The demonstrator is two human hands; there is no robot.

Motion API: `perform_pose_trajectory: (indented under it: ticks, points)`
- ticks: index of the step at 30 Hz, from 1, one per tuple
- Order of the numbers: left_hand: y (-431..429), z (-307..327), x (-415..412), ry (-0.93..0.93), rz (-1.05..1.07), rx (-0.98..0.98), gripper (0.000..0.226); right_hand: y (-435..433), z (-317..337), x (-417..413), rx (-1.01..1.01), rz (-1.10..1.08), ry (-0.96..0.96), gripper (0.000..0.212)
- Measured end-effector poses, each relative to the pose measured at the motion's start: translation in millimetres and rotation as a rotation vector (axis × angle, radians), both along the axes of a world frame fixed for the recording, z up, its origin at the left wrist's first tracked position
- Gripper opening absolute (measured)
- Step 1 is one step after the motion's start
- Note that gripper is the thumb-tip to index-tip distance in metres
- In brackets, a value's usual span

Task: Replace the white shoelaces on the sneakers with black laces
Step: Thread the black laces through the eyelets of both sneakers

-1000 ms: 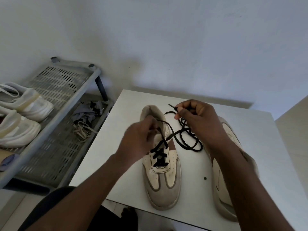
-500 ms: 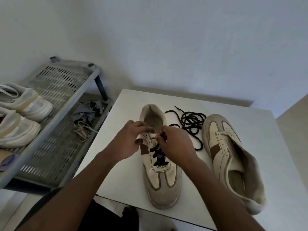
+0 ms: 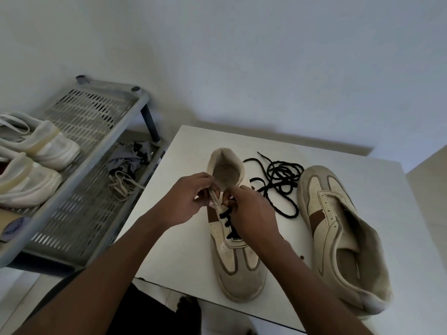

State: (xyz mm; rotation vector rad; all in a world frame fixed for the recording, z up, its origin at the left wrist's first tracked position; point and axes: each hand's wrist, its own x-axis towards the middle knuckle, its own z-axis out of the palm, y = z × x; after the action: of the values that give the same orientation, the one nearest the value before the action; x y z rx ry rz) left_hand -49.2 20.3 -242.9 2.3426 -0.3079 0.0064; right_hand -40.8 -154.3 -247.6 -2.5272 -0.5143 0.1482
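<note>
A beige sneaker lies on the white table, toe towards me, with a black lace threaded through its lower eyelets. My left hand pinches the left eyelet flap near the shoe's opening. My right hand pinches the black lace at the upper eyelets. The lace's loose length lies coiled on the table between the two shoes. The second sneaker lies tipped on its side at the right, with no lace.
A grey slatted shoe rack stands to the left, with white shoes on its upper shelf. Pale laces and a grey cloth lie on its lower shelf. A wall stands behind the table.
My right hand came down from holding the lace tip above the table to the shoe's upper eyelets. The lace's loose length now lies on the table. My left hand stayed at the eyelet flap.
</note>
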Motion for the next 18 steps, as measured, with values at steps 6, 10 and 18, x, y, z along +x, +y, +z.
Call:
perform_pose_trajectory:
  ticks: [6, 10, 18]
  points:
    - [-0.4, -0.4, -0.5, -0.007, -0.021, 0.015, 0.028, 3.0, -12.8, 2.5, 0.158, -0.017, 0.078, 0.014]
    - [-3.9, -0.2, -2.4, -0.007, -0.014, 0.019, 0.030, 3.2, -12.8, -1.0, 0.311, -0.054, 0.233, 0.015]
    - [-10.1, 15.1, -17.9, 0.093, 0.198, 0.069, 0.028, -4.4, -2.2, 4.9, 0.374, -0.049, 0.310, 0.010]
